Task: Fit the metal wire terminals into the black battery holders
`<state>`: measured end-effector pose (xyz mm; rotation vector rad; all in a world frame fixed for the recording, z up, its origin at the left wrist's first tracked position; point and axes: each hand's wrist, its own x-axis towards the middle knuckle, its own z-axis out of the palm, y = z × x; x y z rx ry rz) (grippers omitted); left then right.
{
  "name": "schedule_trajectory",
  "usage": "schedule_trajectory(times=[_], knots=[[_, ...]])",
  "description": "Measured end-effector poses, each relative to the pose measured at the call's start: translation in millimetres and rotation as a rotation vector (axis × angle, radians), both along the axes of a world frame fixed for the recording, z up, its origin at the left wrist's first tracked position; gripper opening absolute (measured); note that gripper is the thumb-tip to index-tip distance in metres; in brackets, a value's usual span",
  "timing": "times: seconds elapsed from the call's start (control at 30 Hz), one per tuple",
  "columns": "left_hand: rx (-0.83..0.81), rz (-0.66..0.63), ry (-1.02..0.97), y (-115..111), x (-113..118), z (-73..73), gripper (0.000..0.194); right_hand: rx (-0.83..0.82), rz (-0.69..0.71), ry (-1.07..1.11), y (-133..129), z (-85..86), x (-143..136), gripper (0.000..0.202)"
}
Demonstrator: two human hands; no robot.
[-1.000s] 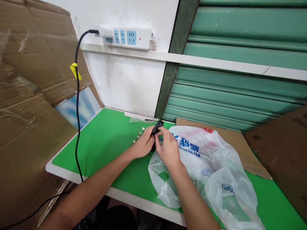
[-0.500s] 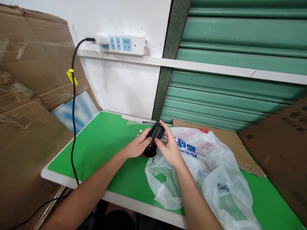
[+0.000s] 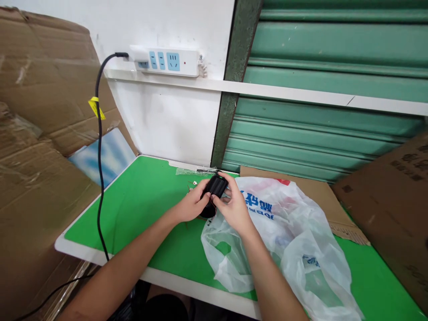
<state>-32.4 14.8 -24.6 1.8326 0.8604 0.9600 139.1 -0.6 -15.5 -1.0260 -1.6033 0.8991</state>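
Both hands grip a black plastic battery holder (image 3: 217, 185) with long rounded ribs, tilted above the green table top (image 3: 140, 191). On its left side are the fingers of my left hand (image 3: 192, 203), the thumb against the near edge. My right hand (image 3: 234, 205) closes on the other side, index finger over the top corner and thumb at the near edge. Just below lies a black round part (image 3: 207, 211), partly covered by the hands, with thin red wires beside it. Small metal pieces (image 3: 195, 183) with wires rest by my left fingers.
A white plastic bag (image 3: 294, 240) with blue print spreads under and beside my right forearm. Behind are a clear wrapper (image 3: 187, 171), thin black rod (image 3: 206, 171) and flat cardboard (image 3: 314, 191). A black cable (image 3: 99, 169) hangs from the power strip (image 3: 167, 61) at left.
The battery holder has turned slightly in my hands, so more of its broad ribbed face shows. My right thumb has slid a little left along its near edge.
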Motion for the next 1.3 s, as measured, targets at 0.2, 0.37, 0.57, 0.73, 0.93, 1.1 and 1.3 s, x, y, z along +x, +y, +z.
schedule_trajectory(times=[0.2, 0.37, 0.57, 0.73, 0.93, 1.1, 1.3], knots=[[0.04, 0.023, 0.053, -1.3, 0.5, -0.3, 0.044, -0.028, -0.005, 0.03, 0.4, 1.0, -2.5, 0.06], [0.042, 0.032, 0.064, 0.0, 2.0, -2.7, 0.044, -0.036, -0.058, 0.035, 0.6, -1.1, -6.6, 0.06], [0.054, 0.07, 0.048, -3.1, 6.7, -4.0, 0.044, -0.066, -0.049, 0.097, -1.2, -0.2, -9.7, 0.06], [-0.129, 0.12, -0.128, 2.8, 3.3, 5.2, 0.04, -0.084, -0.058, 0.09, 1.4, -1.2, -9.2, 0.067], [-0.646, 0.451, -0.776, 28.8, -31.7, 27.3, 0.037, -0.033, -0.246, 0.108, 4.3, -3.6, -7.9, 0.037], [-0.817, 0.518, -1.081, 32.8, -44.0, 41.9, 0.03, 0.041, -0.094, -0.149, -3.6, -5.8, -14.0, 0.031], [-0.815, 0.491, -1.043, 31.3, -38.4, 40.6, 0.028, 0.166, 0.085, -0.503, -14.3, -9.4, -24.2, 0.05]])
